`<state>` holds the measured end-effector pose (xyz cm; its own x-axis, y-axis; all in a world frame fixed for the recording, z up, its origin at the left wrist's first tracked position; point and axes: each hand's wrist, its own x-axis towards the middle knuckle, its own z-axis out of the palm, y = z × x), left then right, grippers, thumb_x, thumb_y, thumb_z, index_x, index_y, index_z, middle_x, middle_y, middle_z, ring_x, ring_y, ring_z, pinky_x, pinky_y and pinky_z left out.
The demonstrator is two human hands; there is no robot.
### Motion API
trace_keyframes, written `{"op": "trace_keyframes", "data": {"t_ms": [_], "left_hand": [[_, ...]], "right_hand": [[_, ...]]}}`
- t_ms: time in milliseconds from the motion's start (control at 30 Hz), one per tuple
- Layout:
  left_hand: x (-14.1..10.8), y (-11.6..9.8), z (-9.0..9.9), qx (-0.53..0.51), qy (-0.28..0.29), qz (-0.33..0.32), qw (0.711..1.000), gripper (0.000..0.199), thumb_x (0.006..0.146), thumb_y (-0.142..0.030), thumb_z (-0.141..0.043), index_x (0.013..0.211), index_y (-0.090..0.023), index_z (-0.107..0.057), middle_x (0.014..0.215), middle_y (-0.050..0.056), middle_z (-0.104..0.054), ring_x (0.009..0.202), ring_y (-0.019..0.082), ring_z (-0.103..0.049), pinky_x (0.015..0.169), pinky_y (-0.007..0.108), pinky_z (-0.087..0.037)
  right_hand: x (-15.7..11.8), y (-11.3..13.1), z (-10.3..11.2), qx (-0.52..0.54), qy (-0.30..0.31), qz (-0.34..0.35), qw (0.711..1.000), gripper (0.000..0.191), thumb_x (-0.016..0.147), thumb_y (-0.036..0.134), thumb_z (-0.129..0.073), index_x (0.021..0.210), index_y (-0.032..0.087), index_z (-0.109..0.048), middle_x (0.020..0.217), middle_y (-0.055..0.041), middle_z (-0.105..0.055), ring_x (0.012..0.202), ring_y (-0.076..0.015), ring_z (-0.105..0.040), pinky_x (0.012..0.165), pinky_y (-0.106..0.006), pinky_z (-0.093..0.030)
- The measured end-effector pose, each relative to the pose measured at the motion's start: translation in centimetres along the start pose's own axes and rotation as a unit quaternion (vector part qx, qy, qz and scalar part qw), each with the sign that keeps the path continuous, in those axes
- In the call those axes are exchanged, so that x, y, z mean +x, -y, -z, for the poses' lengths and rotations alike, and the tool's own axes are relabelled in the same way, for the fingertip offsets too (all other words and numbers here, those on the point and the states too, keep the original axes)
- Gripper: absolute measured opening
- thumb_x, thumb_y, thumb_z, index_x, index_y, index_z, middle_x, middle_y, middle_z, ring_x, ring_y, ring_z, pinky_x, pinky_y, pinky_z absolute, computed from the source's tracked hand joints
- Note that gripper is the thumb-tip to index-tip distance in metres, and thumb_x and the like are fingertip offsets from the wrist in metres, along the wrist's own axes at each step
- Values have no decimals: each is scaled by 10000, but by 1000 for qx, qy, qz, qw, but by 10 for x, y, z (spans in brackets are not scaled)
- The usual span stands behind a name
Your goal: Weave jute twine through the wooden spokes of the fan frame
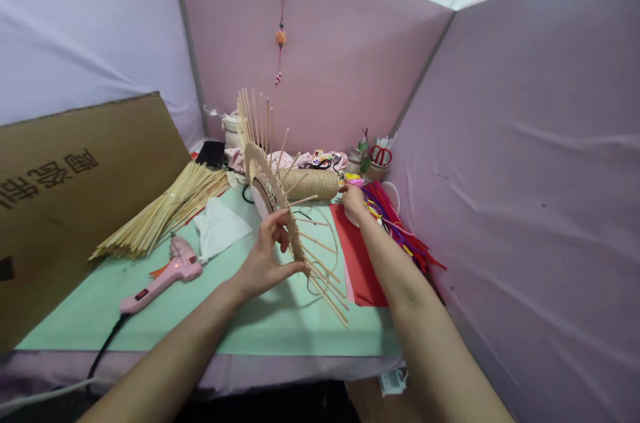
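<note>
My left hand (270, 253) holds a cardboard ring (295, 236) on edge, thumb on one side and fingers on the other. Thin wooden sticks (317, 243) fan out from the ring's rim, and its inner part is partly hidden. A loose strand of twine (336, 246) curves beside the lower sticks. Behind the ring lies a large spool of twine (315, 184) on its side. At the spool's right end, my right hand (354, 199) is closed, its fingertips pinched on the end; their exact grip is partly hidden.
A pink glue gun (163, 281) lies at left near white tissue (220, 228) and a bundle of sticks (160, 209). Cardboard (90, 189) leans on the left. Red sheets (363, 269) and coloured pipe cleaners (400, 233) lie right; red-handled scissors (381, 155) stand behind.
</note>
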<state>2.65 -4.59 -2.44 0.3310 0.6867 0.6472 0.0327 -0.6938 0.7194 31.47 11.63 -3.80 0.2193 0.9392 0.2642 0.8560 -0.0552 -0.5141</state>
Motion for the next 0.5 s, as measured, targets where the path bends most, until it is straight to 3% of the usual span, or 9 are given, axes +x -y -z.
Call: {"op": "trace_keyframes", "data": {"t_ms": [100, 267, 500], "left_hand": [[3, -2, 1, -14, -11, -7, 1000, 962, 693, -305, -832, 1419, -370, -205, 1104, 30, -439, 713, 77, -448, 641, 246, -433], [7, -3, 2, -21, -18, -6, 1000, 984, 673, -303, -845, 1419, -382, -208, 1109, 28, -425, 713, 74, -444, 637, 241, -425], [13, -7, 6, -22, -19, -12, 1000, 986, 666, -300, -851, 1412, -381, -211, 1071, 14, -433, 686, 66, -431, 619, 229, -414]], "right_hand": [[-11, -8, 7, 24, -30, -2, 999, 348, 808, 54, -420, 1003, 97, -705, 1042, -128, -728, 986, -214, -645, 912, -314, -457], [-27, -15, 18, 67, -61, 5, 996, 386, 759, 93, -406, 994, 121, -712, 1029, -112, -736, 969, -211, -659, 913, -318, -474], [-38, -27, 15, 85, -87, -12, 993, 423, 725, 125, -399, 1033, 106, -687, 1048, -141, -725, 951, -231, -660, 887, -351, -497]]}}
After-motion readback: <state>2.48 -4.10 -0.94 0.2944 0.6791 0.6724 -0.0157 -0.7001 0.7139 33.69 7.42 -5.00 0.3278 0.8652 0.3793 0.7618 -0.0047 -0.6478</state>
